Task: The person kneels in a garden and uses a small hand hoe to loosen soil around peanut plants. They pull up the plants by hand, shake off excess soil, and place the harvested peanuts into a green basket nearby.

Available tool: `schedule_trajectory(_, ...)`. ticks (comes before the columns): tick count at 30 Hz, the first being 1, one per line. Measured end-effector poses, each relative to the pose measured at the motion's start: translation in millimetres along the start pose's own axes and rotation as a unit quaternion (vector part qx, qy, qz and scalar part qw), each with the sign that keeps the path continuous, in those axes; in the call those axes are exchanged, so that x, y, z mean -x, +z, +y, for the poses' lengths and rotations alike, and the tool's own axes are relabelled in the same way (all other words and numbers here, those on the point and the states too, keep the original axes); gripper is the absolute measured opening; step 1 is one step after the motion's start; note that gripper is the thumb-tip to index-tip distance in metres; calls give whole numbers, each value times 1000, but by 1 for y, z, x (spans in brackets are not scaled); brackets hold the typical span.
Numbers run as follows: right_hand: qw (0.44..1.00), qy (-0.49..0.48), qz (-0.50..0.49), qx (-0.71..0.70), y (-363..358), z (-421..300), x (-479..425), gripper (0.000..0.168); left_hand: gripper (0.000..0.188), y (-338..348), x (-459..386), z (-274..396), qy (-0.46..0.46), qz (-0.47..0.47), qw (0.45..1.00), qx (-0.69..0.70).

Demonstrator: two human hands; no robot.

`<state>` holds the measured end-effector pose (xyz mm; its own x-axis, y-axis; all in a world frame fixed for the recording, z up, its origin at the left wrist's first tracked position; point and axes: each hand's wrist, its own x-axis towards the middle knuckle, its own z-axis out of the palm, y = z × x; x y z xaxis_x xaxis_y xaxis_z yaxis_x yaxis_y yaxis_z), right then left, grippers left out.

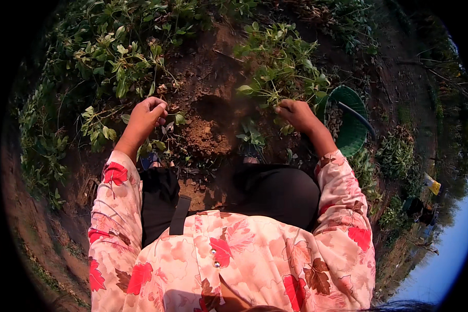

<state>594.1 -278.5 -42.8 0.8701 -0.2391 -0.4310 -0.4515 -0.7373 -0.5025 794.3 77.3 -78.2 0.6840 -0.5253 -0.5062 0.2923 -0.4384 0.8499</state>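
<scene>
My left hand (151, 110) is raised over the leaves at the left, thumb against curled fingers; whether something small is between them I cannot tell. On the other side, my right hand (292, 113) has its fingers closed at the stem end of a leafy green plant (284, 66), which spreads away from me over the soil. Between the hands lie a dark hollow in the ground (212, 107) and a heap of loose reddish soil (206, 136). Just right of my right hand stands a green woven basket (353, 132) with a dark curved handle, holding pale pods that look like peanuts (334, 121).
Dense leafy plants (113, 50) cover the ground at the upper left. Pulled plants with pods (316, 13) lie at the upper right. Another leafy heap (396, 152) is right of the basket. A yellow and white packet (432, 184) is farther right. My feet are beside the soil heap.
</scene>
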Motion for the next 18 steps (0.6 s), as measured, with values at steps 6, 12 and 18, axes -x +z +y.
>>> schedule_trajectory(6, 956, -257, 61, 130, 39, -31, -153, 21, 19, 19, -3, 5, 9, -40, 996, -74)
schedule_trajectory(12, 921, -47, 155, 355, 7, 12, -219, 37, 20, 49, -16, -5, -62, -82, 992, -70)
schedule_trajectory(18, 929, 241, -63, 275, -46, 85, -175, 79, 30, 140, -57, 7, -105, -199, 974, 35)
